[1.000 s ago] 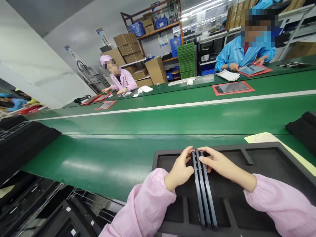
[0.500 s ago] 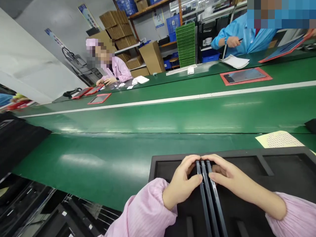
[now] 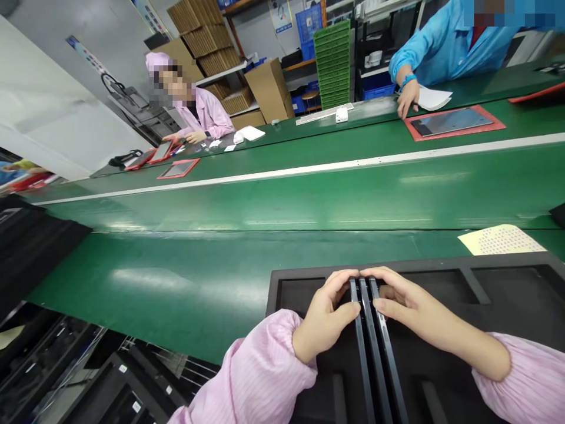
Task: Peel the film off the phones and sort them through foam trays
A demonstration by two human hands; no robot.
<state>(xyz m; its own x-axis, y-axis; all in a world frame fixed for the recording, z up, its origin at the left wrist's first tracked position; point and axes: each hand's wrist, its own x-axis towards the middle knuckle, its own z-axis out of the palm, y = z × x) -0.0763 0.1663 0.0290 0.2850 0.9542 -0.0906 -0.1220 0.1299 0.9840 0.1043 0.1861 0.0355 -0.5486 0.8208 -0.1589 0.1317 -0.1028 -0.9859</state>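
Three thin dark slabs [image 3: 375, 359] stand on edge, side by side, in a black foam tray [image 3: 441, 268] on the near green bench. My left hand [image 3: 324, 321] presses against their left side, fingers curled over the far ends and thumb on the nearest slab. My right hand [image 3: 404, 303] grips them from the right in the same way. Both hands are closed on the stack. Pink sleeves cover my forearms.
A green conveyor belt [image 3: 286, 200] runs across in front. A perforated yellow sheet [image 3: 501, 240] lies right of the tray. Across the belt, a person in pink [image 3: 200, 115] and a person in blue [image 3: 445, 44] work at red-framed tablets [image 3: 452, 122]. Black trays [image 3: 30, 247] are stacked at left.
My hands stay closed on the three slabs. The view has tilted down and shifted slightly. The person in blue has lowered a hand onto the bench beside the red-framed tablet.
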